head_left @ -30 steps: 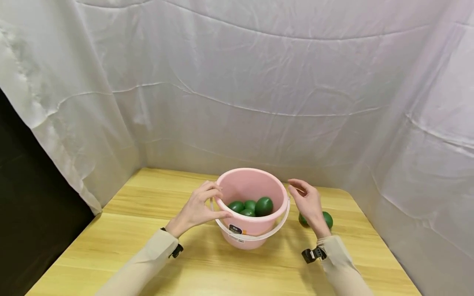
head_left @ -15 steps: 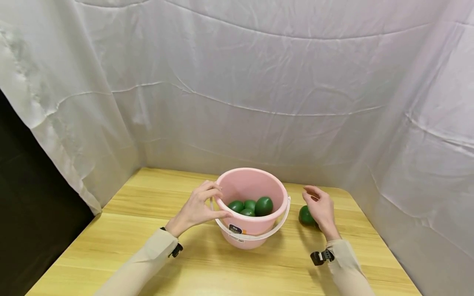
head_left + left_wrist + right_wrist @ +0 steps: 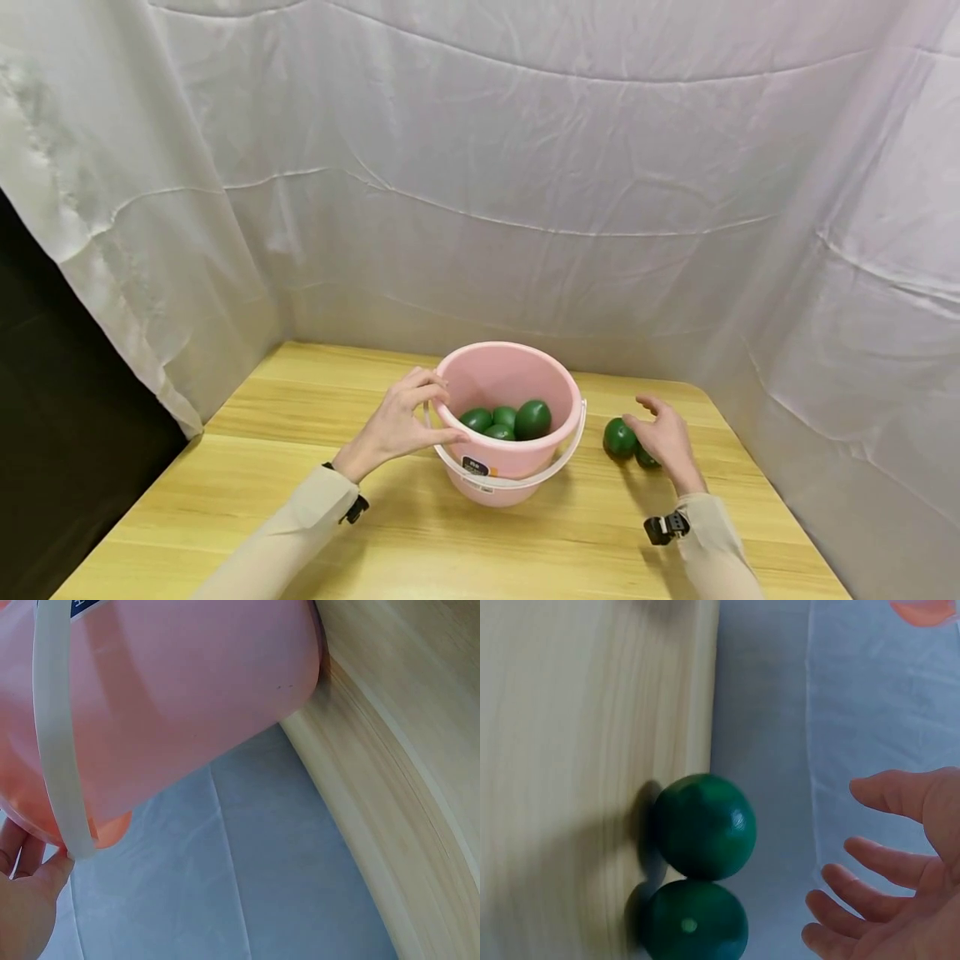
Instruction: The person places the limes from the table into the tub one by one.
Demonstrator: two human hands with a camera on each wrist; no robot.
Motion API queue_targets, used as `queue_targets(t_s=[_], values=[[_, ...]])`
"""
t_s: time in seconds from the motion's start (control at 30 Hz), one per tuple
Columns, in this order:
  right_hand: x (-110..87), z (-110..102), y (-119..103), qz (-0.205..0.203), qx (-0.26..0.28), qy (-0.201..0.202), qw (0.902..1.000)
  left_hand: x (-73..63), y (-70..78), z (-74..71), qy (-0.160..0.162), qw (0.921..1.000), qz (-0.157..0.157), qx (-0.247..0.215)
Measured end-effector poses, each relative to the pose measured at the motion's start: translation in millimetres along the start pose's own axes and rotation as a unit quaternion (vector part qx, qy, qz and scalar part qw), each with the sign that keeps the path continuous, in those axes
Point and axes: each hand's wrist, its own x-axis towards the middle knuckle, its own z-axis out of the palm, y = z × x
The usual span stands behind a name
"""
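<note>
A pink bucket with a white handle stands on the table, several dark green avocados inside it. My left hand holds the bucket's rim at the left, thumb along the front and fingers at the side; the left wrist view shows the fingers at the rim beside the handle's end. To the right of the bucket, two more avocados lie touching on the table. Just above them is my right hand, its fingers spread and holding nothing; in the right wrist view a gap separates it from the fruit.
The wooden table has a pale curtain along its back and both sides. A dark area shows past the table's left edge.
My right hand has moved from beside the bucket's rim to the right and down, over the two loose avocados, and its fingers have spread. My left hand stays on the rim.
</note>
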Motion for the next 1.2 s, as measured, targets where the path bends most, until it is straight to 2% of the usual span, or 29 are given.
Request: queue_targets(t_s=[0.2, 0.53, 0.87, 1.07, 1.2], values=[[0.0, -5, 7, 0.017, -0.009, -0.002, 0.9998, -0.1, -0.3, 0.2, 0.000, 1.0000, 0.002, 0.001], [3.0, -5, 21, 0.010, -0.042, -0.017, 0.9989, 0.4, 2.1, -0.3, -0.006, 0.9999, -0.008, -0.002], [1.3, -3, 33, 0.034, -0.063, -0.052, 0.9961, 1.1, 2.4, -0.6, -0.006, 1.0000, -0.006, -0.003], [-0.8, 0, 42, 0.028, -0.073, -0.046, 0.9959, 1.0, 2.7, -1.7, -0.010, 0.9999, -0.010, -0.005], [0.5, 3, 48, 0.039, -0.071, -0.050, 0.9955, 0.1, 2.0, -1.4, -0.011, 0.9999, -0.010, -0.003]])
